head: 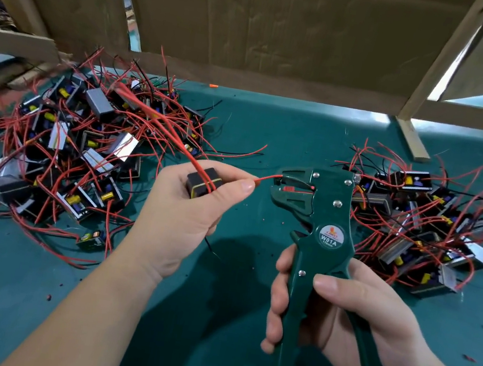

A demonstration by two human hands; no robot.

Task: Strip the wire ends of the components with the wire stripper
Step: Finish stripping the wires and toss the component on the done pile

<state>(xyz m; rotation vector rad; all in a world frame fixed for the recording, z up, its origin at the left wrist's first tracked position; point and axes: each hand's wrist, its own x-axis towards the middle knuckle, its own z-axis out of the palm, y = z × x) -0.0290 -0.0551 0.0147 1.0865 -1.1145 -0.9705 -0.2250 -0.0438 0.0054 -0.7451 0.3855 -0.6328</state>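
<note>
**Head view.** The left hand (186,215) curls round one black component (204,182). Its thumb and forefinger pinch the component's red wire (267,177) close to the free end. This short grip probably keeps the limp lead straight for feeding.

The wire end enters the head of the wire stripper (323,213) from the tool's 9 o'clock side. The right hand (339,314) is wrapped round the stripper's handles and holds the tool upright with the head at 12 o'clock, so the slot faces the incoming lead. The handles appear spread, so the squeeze is judged not yet made.

On the green table (258,117), the left pile (78,144) of components lies at 10 o'clock and the right pile (420,226) at 3 o'clock. The split probably separates unprocessed units from stripped ones, but which pile is which cannot be told.
</note>
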